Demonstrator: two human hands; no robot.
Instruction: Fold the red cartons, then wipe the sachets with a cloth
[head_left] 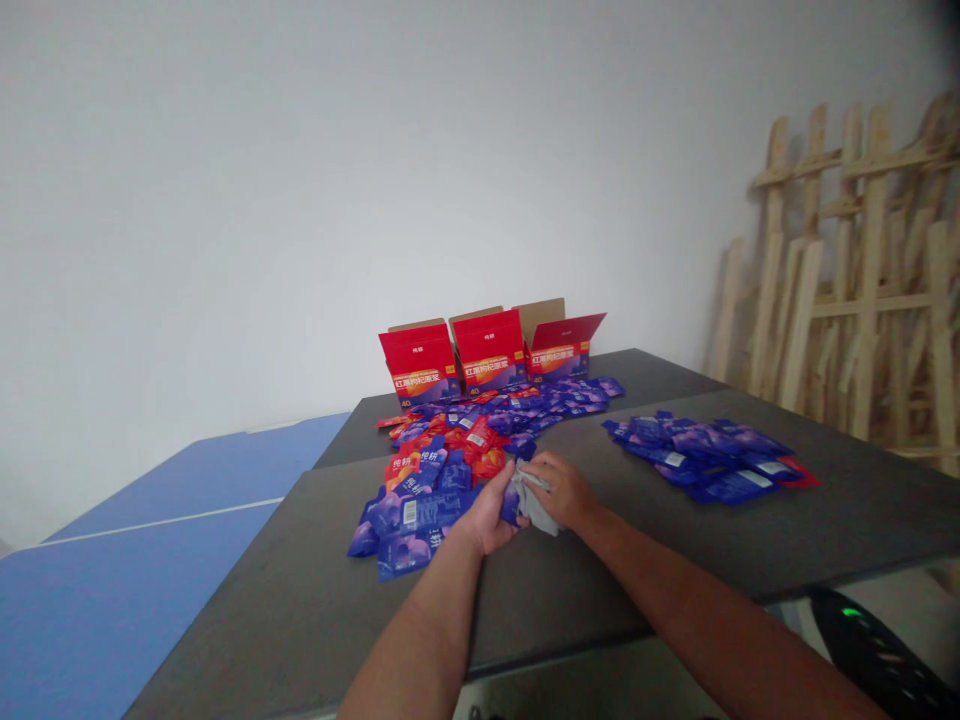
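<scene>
From my remote station I get both hands toward the front edge of the dark gray table [292,610], between two sachet heaps. Left hand [489,518]: gripping a purple sachet [511,503], mostly covered by the fingers. Right hand [562,488]: fingers closed on a crumpled gray cloth [541,512], which is up against that sachet. I can't tell if either hand touches the tabletop.

Left heap [424,515], purple sachets at its near end, sits toward the table's left edge, just beside the left hand. Orange-red sachets [480,437] lie behind it, then more purple ones [562,400] spread up to the cartons. Right heap [705,455], mostly purple, lies toward the right edge with a bit of red poking out; it's well apart from the hands.

Three red goji-puree cartons [491,370] stand in a row along the far edge, flaps up, "40" printed on their fronts. Off the left edge: a blue table [172,520] with a white line. Beyond the right edge: wooden easels [870,270], against the white wall [225,200].
</scene>
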